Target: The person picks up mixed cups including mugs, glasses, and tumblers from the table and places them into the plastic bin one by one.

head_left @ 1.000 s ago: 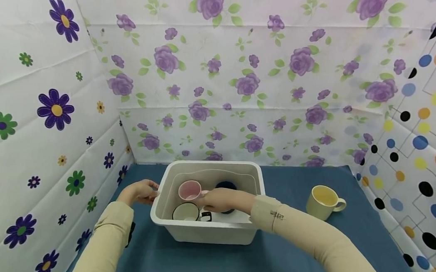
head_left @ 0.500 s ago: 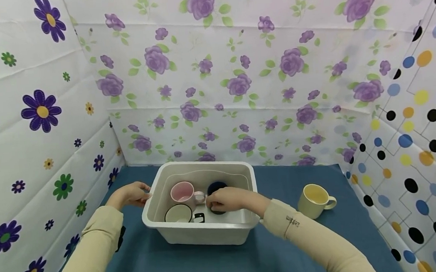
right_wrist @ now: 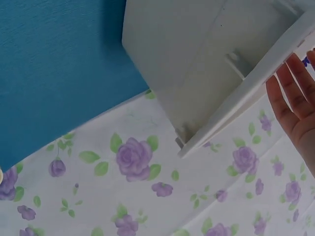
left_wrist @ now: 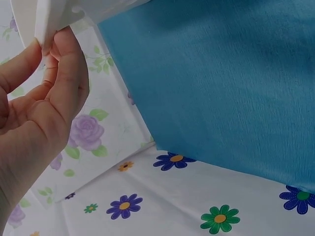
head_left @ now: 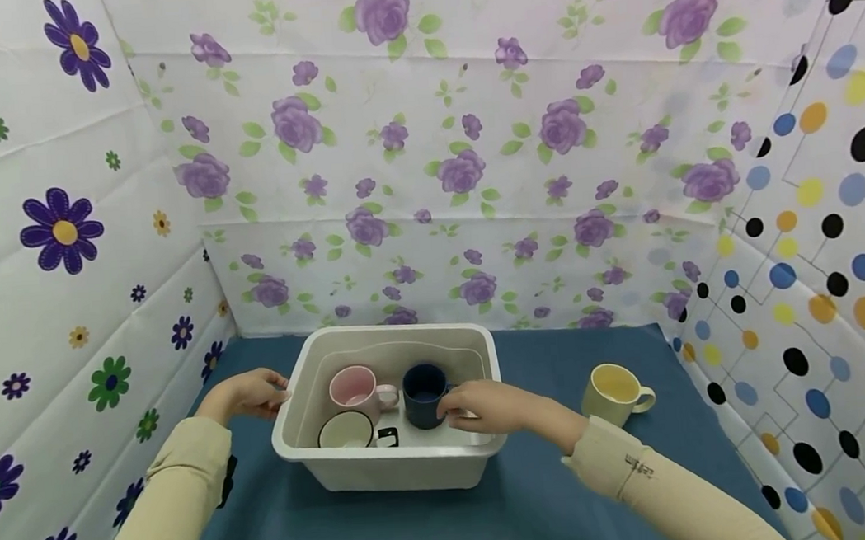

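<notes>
On the blue cloth stands a white plastic tub holding three mugs. A pink mug is at the back left and a cream, black-rimmed mug in front of it. To their right is a navy mug. My left hand pinches the tub's left rim between thumb and fingers, clear in the left wrist view. My right hand hovers over the tub's right side beside the navy mug's handle; its fingers look extended in the right wrist view, tips partly hidden by the rim.
A yellow mug stands on the blue cloth right of the tub, close to my right sleeve. Flower-patterned sheets wall the back and left, and a dotted sheet the right.
My right hand has withdrawn rightward from the pink mug's handle, past the navy mug, to the tub's right side. The left hand stays at the rim. The head view has shifted slightly.
</notes>
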`<state>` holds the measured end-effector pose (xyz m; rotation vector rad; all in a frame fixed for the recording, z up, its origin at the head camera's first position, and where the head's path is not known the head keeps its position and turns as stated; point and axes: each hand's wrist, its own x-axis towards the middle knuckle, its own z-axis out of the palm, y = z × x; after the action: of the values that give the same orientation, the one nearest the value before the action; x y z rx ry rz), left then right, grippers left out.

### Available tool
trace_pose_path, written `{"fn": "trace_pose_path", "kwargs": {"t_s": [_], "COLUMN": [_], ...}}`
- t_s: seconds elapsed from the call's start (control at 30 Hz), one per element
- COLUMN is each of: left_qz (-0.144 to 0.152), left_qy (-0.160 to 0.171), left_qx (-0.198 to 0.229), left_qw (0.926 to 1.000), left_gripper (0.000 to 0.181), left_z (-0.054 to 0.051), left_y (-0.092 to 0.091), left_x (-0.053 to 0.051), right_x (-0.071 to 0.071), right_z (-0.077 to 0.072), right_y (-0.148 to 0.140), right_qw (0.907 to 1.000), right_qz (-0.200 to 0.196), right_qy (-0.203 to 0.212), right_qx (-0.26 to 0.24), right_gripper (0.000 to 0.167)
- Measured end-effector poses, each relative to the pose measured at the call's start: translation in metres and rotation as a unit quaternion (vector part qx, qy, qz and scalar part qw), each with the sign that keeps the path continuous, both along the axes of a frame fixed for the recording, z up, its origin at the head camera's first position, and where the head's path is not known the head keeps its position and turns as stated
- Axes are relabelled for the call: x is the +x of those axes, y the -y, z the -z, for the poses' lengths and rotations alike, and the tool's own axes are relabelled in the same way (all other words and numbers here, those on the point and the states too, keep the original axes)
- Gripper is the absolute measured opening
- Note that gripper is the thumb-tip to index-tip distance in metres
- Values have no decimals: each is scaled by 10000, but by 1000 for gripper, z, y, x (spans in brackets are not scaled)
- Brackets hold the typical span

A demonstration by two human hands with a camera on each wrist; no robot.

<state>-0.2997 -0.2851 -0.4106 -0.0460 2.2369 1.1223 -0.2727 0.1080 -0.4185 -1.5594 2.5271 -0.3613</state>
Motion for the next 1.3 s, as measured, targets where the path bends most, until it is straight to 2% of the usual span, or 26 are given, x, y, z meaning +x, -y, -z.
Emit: {"fn": "trace_pose_path", "kwargs": {"t_s": [0.17,0.33,0.47,0.63,0.73,0.93,1.07,1.3], "left_qz": [-48,-167,-233,-153,-146,-114,-91,-146], "left_qy": [37,30,-52,-111,-81,-187,-210,-230], "left_qx": [42,206,125,72,93,23,102,65], "left_qw": [10000,9996,9996,9998,9998,9998,9997,9996], "left_gripper": [31,29,29,32,32,31,33,35], "left_z": [5,8,7,3,3,4,4,2], "left_y": [-1,-3,0,-1,-3,-2,1,3], "left_x": [4,8,8,3,1,3,3,4], "right_x": [14,27,33,37,37,31,24,16], "right_z": [0,2,3,5,8,13,17,28], "right_y": [-18,-34,-44,-64,-79,-103,-118,-137], "right_qw": [9999,9994,9984,9957,9933,9865,9821,9779], "right_qz": [91,160,178,529,772,1396,1674,1841], "right_qy": [123,-14,-212,-351,-326,19,-65,-235], "right_qx": [-73,-295,-501,-670,-801,-858,-861,-967], "right_gripper": [24,19,18,19,20,25,23,20]}}
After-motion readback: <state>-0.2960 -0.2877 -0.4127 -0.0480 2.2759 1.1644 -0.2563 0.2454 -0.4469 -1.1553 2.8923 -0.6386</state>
